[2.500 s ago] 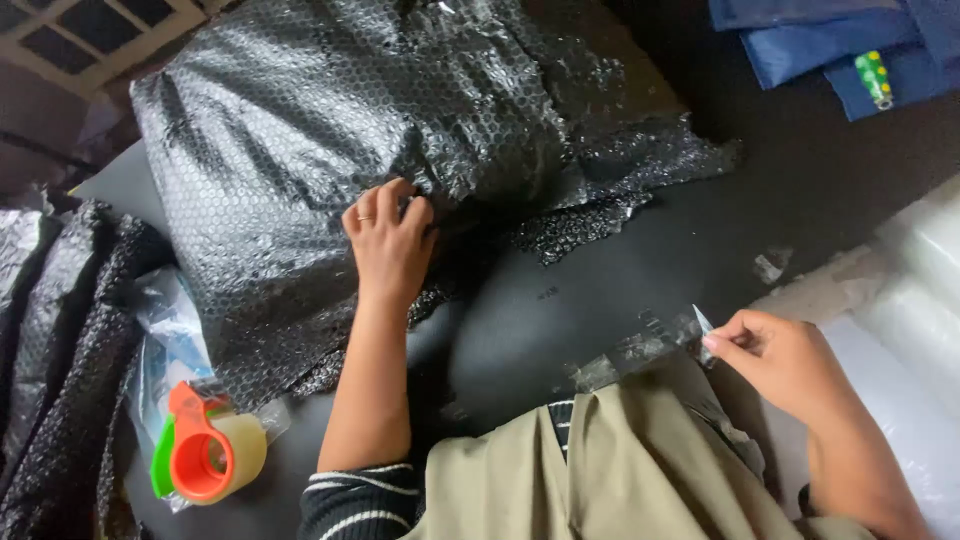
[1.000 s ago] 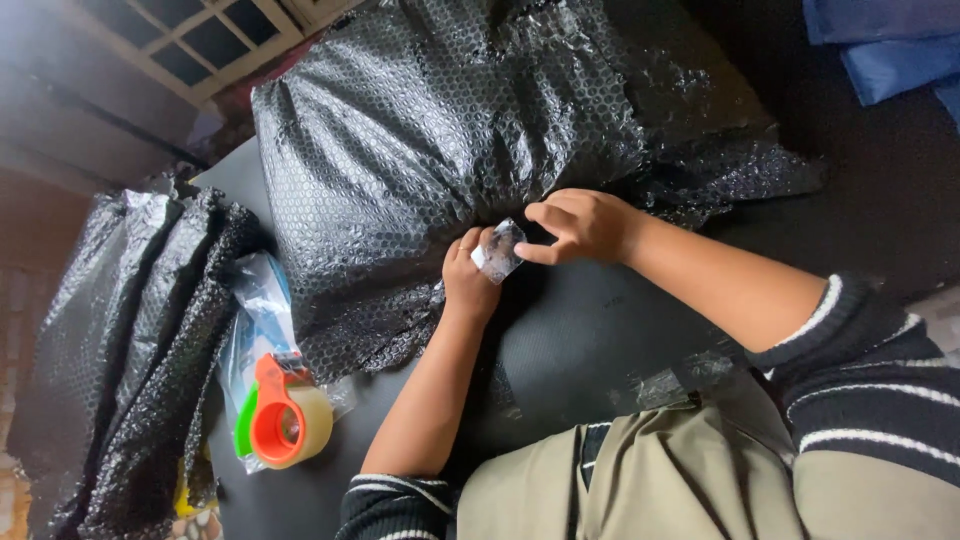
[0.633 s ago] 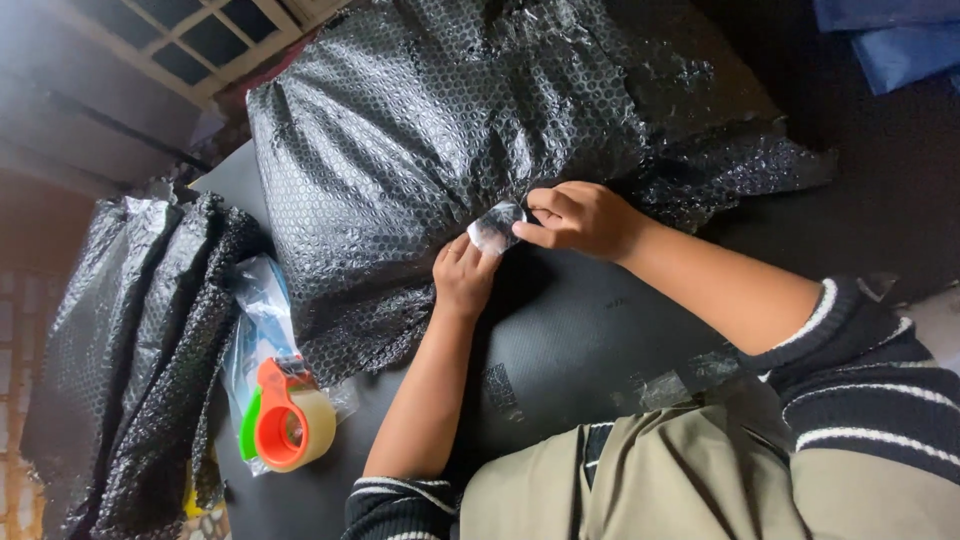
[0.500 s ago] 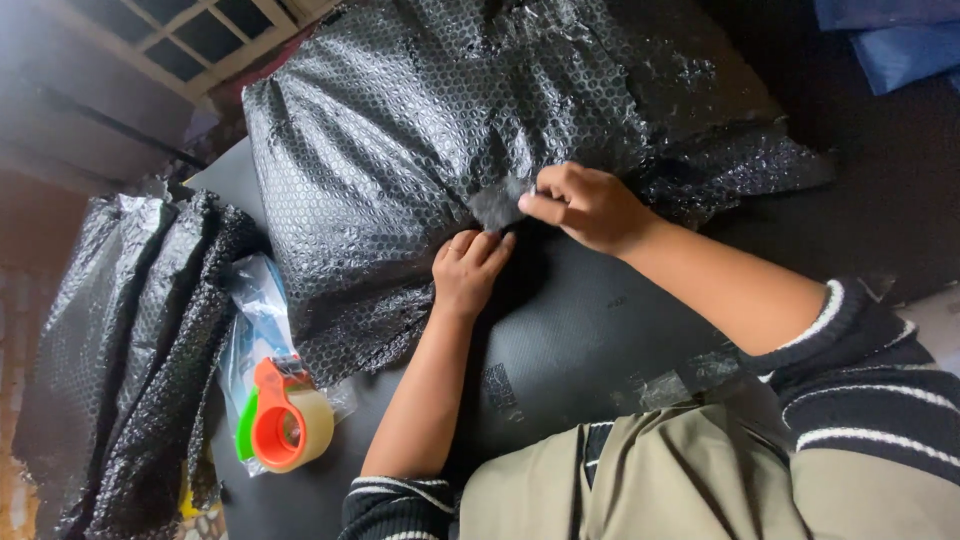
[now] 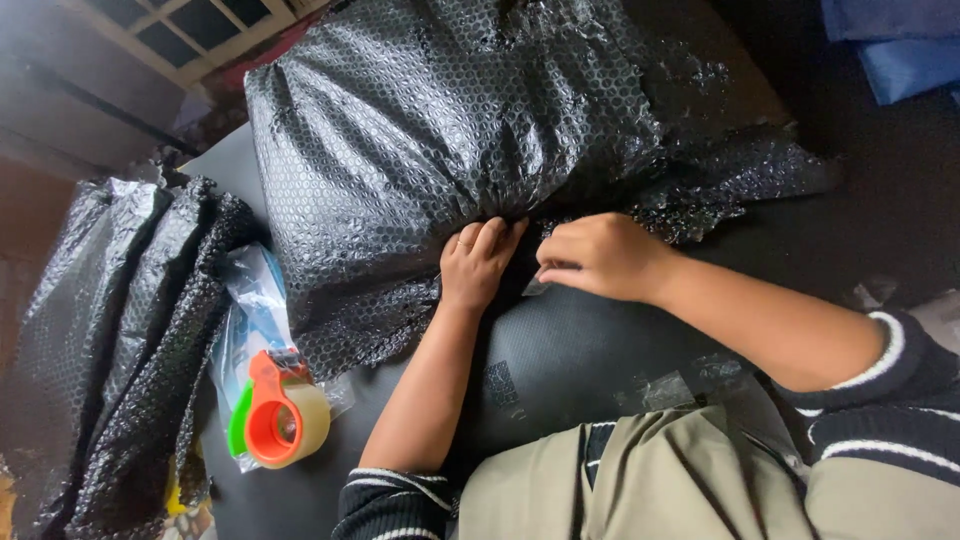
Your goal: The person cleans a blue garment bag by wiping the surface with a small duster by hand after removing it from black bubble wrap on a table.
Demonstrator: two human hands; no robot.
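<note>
Dark surface [image 5: 880,230] | left hand [image 5: 478,265] fingers flat, open on black bubble-wrap parcel [image 5: 450,130] | right hand [image 5: 600,257] fingers pinching clear tape strip [image 5: 535,287] at centre frame

Dim scene overall; we see glare glinting off black bubble wrap [image 5: 440,130], light from far left. Near edges soft, slightly blurred; dark table [image 5: 880,220] swallows shadows at right.

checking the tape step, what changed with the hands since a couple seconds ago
The right hand came across from the table's right side with a clear tape strip and now presses it at the black bubble-wrap bundle. The left hand kept pinning the gathered wrap. The tape dispenser stayed put.
</note>
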